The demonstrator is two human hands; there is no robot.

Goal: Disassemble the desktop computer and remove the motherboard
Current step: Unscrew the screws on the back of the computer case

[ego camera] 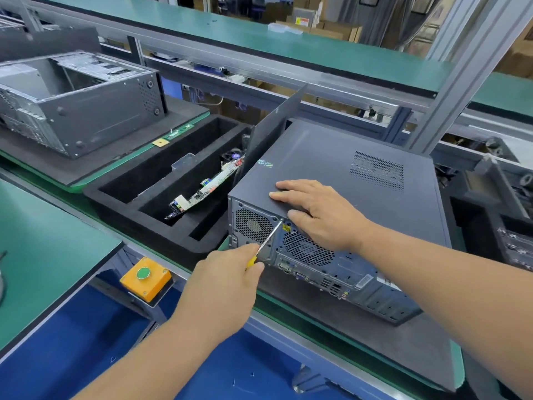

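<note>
A dark grey desktop computer (340,166) lies on its side on a black mat, its rear panel with fans and ports facing me. My right hand (314,210) rests flat on the top side panel near the rear edge, thumb hanging over the edge. My left hand (227,281) grips a yellow-handled screwdriver (266,243). Its metal tip meets a screw at the upper rear edge of the case, just left of my right thumb.
A black foam tray (124,194) to the left holds a motherboard (207,186) standing on edge, and a loose grey panel (274,128) leans there. An emptied case (83,108) sits at far left. A yellow box with a green button (145,278) hangs below the bench edge.
</note>
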